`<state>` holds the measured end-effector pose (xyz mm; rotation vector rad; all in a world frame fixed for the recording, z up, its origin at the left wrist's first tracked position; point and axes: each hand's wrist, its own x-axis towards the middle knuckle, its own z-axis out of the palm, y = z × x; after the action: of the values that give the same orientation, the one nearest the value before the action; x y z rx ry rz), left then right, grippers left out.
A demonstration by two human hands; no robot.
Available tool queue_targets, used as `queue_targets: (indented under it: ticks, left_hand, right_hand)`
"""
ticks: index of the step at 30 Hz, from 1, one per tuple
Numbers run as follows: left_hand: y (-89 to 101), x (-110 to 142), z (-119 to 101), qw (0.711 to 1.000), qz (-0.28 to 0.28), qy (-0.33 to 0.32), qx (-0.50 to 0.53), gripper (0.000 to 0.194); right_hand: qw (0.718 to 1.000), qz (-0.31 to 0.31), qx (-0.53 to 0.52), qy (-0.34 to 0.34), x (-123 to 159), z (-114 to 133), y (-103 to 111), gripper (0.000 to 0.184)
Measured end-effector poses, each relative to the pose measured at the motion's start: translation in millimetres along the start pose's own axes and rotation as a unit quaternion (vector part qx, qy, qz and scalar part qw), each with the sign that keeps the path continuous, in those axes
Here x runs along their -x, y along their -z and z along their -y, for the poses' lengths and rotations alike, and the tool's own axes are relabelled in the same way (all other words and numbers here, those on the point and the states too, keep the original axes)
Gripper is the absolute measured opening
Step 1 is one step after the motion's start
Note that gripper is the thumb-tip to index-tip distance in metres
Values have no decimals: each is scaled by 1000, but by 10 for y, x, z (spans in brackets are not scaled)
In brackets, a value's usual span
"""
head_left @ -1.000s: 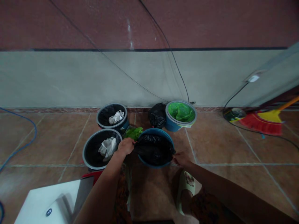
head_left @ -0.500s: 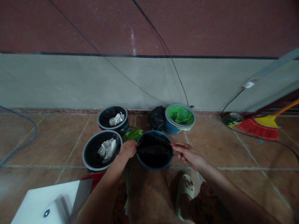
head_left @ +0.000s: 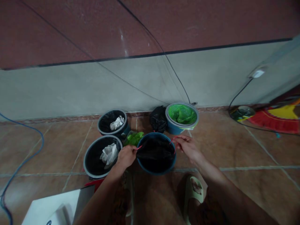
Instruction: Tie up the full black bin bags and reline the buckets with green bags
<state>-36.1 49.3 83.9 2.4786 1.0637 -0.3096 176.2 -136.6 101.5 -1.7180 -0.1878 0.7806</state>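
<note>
A black trash bag [head_left: 154,150] hangs within the mouth of a blue bin [head_left: 156,172] standing on the floor before me. Red drawstrings run out from the bag's two sides. My left hand [head_left: 127,155] is closed on the left drawstring [head_left: 139,147], beside the bin's rim. On the other side, my right hand [head_left: 186,145] pinches the right drawstring [head_left: 173,139]. To the left stand two black-lined bins, the nearer bin [head_left: 87,168] and the farther bin [head_left: 100,126], each with crumpled white paper inside. Green plastic [head_left: 134,138] lies between them and the blue bin.
Behind the blue bin are a tied black bag [head_left: 158,119] and a bin with a green liner [head_left: 182,114], by the wall. A red and yellow broom [head_left: 276,120] and black cable [head_left: 240,90] are at right. A white box [head_left: 61,200] stands front left, a blue hose [head_left: 32,153] beyond it.
The red drawstrings now show longer between my hands and the bag. My right hand has moved slightly up and right. The view has tilted.
</note>
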Motion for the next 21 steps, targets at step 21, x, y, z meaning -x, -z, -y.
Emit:
queue_targets:
  ticks: [21]
  left_hand:
    - [314,155,-163,694,-45,22,719,29]
  right_hand:
    - [991,60,-9,121,63,54,-70,40]
